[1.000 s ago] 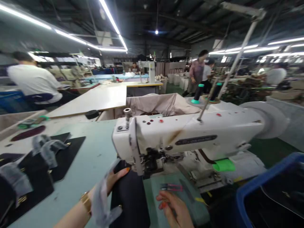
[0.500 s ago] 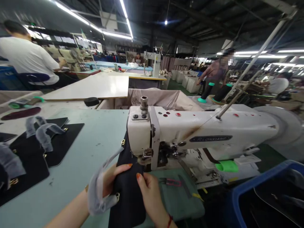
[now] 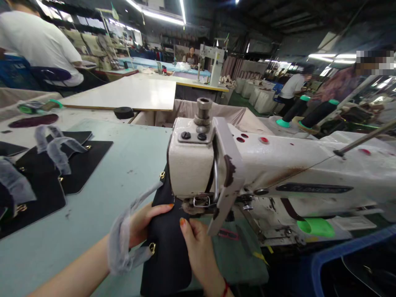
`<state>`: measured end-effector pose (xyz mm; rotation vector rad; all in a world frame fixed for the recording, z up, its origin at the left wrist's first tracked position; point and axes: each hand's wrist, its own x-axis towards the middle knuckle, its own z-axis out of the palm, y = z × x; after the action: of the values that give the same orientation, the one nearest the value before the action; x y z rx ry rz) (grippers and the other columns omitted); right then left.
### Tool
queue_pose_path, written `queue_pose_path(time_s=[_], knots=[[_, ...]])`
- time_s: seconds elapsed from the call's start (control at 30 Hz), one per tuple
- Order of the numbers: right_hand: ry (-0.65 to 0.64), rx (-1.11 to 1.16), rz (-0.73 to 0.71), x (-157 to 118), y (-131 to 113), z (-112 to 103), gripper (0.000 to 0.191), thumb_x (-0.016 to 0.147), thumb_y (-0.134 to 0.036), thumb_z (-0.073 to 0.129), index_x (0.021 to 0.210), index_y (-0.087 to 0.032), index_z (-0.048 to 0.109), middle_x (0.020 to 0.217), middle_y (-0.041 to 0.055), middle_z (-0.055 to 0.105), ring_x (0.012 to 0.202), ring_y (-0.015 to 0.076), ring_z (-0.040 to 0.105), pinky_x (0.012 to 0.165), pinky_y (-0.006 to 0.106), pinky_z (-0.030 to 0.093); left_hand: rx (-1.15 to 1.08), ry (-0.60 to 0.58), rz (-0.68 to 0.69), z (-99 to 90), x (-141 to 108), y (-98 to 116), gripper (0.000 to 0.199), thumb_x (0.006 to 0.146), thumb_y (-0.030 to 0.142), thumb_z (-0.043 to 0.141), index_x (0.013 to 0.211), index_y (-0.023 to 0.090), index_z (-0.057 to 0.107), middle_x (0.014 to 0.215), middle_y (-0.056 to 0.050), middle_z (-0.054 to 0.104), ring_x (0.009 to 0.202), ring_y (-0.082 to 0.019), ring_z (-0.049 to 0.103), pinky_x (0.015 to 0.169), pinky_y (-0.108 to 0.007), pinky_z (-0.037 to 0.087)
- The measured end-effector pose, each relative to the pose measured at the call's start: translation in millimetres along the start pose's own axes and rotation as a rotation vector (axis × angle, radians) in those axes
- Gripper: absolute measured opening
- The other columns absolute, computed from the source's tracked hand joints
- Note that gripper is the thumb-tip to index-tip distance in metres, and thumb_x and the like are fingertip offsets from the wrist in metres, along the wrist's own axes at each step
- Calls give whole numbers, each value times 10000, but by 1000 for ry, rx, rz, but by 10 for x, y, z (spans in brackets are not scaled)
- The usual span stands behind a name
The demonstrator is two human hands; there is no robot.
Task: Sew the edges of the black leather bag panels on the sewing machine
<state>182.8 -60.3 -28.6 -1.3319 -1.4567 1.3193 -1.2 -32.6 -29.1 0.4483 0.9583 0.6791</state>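
Observation:
A black bag panel (image 3: 168,247) lies under the head of a white sewing machine (image 3: 192,165). Its handle (image 3: 119,239) is wrapped in whitish film, loops over my left wrist and joins the panel at gold-coloured metal fittings (image 3: 152,248). My left hand (image 3: 140,222) grips the panel's left edge, thumb flat on top and pointing toward the needle area; its other fingers are mostly hidden. At the right edge, my right hand (image 3: 199,243) is closed on the panel, its thumb on the upper face and the other fingers curled. The needle itself is hidden behind the machine head.
More black panels (image 3: 89,165) with wrapped handles lie on the left of the pale green table (image 3: 130,165). Pink-handled snips (image 3: 228,234) rest right of my right hand. A blue bin (image 3: 318,264) stands at lower right, thread cones (image 3: 292,111) behind the machine. Co-workers are farther back.
The view has shifted, so the machine looks larger and nearer. Both hands keep their hold on the black panel, which has hardly moved. Another person has come into view at the back right.

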Motion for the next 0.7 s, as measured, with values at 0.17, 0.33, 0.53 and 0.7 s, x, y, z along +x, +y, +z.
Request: queue_pose_path(time_s=[0.17, 0.33, 0.53, 0.7], knots=[[-35, 75, -15, 68, -59, -19, 390, 914, -427, 468, 614, -179, 467, 607, -15, 405, 587, 116, 346, 543, 234, 276, -68, 46, -6, 59, -24, 82, 493, 736, 363, 774, 1181, 177, 672, 974, -80, 790, 933, -326, 737, 885, -439, 569], [-11, 25, -19, 95, -27, -20, 381, 916, -414, 469, 615, -180, 448, 611, -22, 381, 599, 116, 332, 567, 245, 275, -118, 98, 14, 173, -69, 166, 386, 688, 318, 815, 1020, 145, 721, 837, -61, 792, 802, -298, 752, 785, -427, 595], [-17, 35, -22, 105, 2, -14, 403, 923, -420, 472, 601, -185, 415, 608, -30, 366, 593, 110, 318, 566, 242, 271, -133, 121, 72, 191, -58, 160, 270, 597, 322, 852, 782, 167, 731, 762, -44, 780, 694, -265, 737, 712, -412, 605], [-51, 22, -24, 64, -21, -78, 378, 941, -407, 477, 649, -167, 498, 656, -12, 473, 627, 115, 401, 577, 228, 306, -120, 35, 67, 102, -26, 110, 324, 665, 338, 812, 927, 158, 746, 777, -48, 781, 752, -281, 742, 775, -441, 591]])
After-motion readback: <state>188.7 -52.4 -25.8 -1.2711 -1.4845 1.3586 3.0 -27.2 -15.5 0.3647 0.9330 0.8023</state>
